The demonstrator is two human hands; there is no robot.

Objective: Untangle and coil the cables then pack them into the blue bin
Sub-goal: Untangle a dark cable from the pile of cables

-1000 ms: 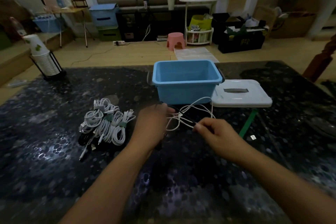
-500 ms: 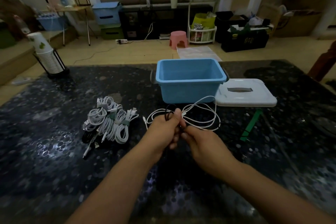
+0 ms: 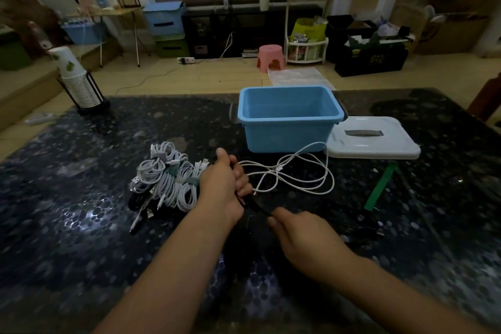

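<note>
The left hand [image 3: 225, 187] was curled into a fist over the dark speckled table [image 3: 81, 225], gripping a black cable [image 3: 256, 207] together with the end of a loose white cable [image 3: 292, 173]. From the underside of that fist the black cable ran a short way toward the person to the right hand [image 3: 301, 236], whose thumb and fingers were pinched on it; past that point the black cable was hard to follow against the dark tabletop. The two hands were near each other but not touching. The loose white cable spread from the left fist in several untidy loops across the table to the right, its far loop reaching the foot of the blue bin [image 3: 287, 130] and lying just beside the white lid [image 3: 371, 144]. The bin stood upright and uncovered beyond the hands, and nothing could be seen inside it from this angle. The lid lay flat on the table against the bin's right side, its grey handle slot facing up. To the left of the left hand, touching or very close to its wrist, sat a pile of coiled white cables [image 3: 165, 179], each bundle bound with a small grey-green strap, with a dark coil partly under them. A green strip [image 3: 379, 187] lay on the table to the right of the loops. At the table's far left corner stood a stack of paper cups [image 3: 76, 81] in a black wire holder.
</note>
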